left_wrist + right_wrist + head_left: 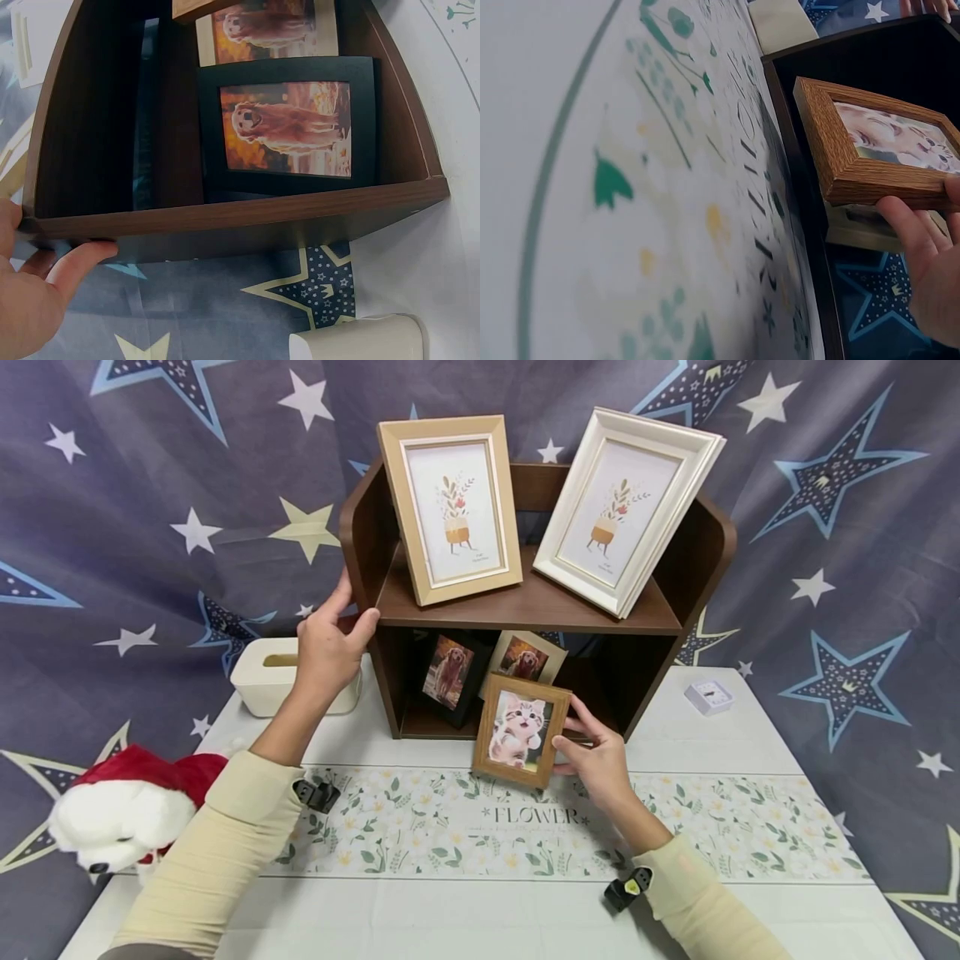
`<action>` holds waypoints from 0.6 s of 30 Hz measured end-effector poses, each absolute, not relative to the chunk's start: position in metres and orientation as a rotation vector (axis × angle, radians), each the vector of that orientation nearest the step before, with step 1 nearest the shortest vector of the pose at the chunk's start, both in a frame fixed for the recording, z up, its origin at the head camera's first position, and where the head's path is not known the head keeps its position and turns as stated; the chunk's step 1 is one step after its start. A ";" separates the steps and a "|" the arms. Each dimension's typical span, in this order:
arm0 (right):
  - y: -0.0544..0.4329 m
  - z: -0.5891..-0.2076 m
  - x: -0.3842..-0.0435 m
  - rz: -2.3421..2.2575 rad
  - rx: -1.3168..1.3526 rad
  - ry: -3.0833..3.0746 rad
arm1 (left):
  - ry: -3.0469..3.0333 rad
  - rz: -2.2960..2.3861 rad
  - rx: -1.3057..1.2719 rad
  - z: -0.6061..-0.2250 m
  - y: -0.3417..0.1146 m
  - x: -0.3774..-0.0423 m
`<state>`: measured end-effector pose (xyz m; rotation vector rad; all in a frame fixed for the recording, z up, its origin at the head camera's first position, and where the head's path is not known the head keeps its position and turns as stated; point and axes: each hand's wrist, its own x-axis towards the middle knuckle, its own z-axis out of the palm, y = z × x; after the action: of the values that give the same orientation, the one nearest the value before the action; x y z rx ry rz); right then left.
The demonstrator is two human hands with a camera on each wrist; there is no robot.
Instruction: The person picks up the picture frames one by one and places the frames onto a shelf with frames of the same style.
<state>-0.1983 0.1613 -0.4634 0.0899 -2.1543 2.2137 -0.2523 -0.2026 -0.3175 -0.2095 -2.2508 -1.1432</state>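
A dark brown two-tier shelf (453, 614) stands on the table. My left hand (330, 647) holds its left side panel near the middle board; in the left wrist view, the left hand (34, 300) has its fingers against the panel's edge. With thumb and fingers my right hand (600, 760) pinches the right edge of a wooden picture frame (485, 727) with a kitten photo, tilted before the lower compartment. Behind it, inside, lean a black picture frame (289, 69) and a cream picture frame (555, 662), both with dog photos. The kitten frame partly covers the cream one.
On the upper tier lean a tan picture frame (510, 527) and a white picture frame (678, 502). A white tissue box (258, 689) stands left of the shelf, a plush dog (123, 818) at the table's left, and a small white box (708, 697) to the right.
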 end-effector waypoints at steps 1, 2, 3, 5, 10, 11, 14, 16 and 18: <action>0.163 -0.463 -0.199 2.207 0.087 -2.153 | -2.252 -1.144 -0.210 -0.318 -0.203 -0.252; 0.164 -0.463 -0.199 2.203 0.086 -2.154 | -2.252 -1.144 -0.210 -0.318 -0.203 -0.252; 0.166 -0.464 -0.199 2.199 0.084 -2.155 | -2.252 -1.144 -0.212 -0.318 -0.203 -0.252; 0.169 -0.465 -0.199 2.198 0.072 -2.153 | -2.252 -1.146 -0.214 -0.318 -0.203 -0.252; 0.178 -0.467 -0.200 2.183 0.026 -2.147 | -2.251 -1.149 -0.217 -0.318 -0.202 -0.252; 0.179 -0.466 -0.199 2.184 0.016 -2.140 | -2.251 -1.152 -0.219 -0.318 -0.202 -0.253; 0.182 -0.464 -0.199 2.194 -0.003 -2.117 | -2.249 -1.158 -0.222 -0.318 -0.202 -0.253; 0.184 -0.463 -0.198 2.215 -0.011 -2.088 | -2.246 -1.160 -0.223 -0.318 -0.202 -0.253; 0.186 -0.462 -0.198 2.229 -0.012 -2.069 | -2.243 -1.159 -0.222 -0.318 -0.202 -0.253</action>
<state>-0.1977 0.1856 -0.4618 -0.0124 -2.0690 2.2287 -0.2527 -0.2024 -0.3183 -0.2222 -2.2435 -1.1590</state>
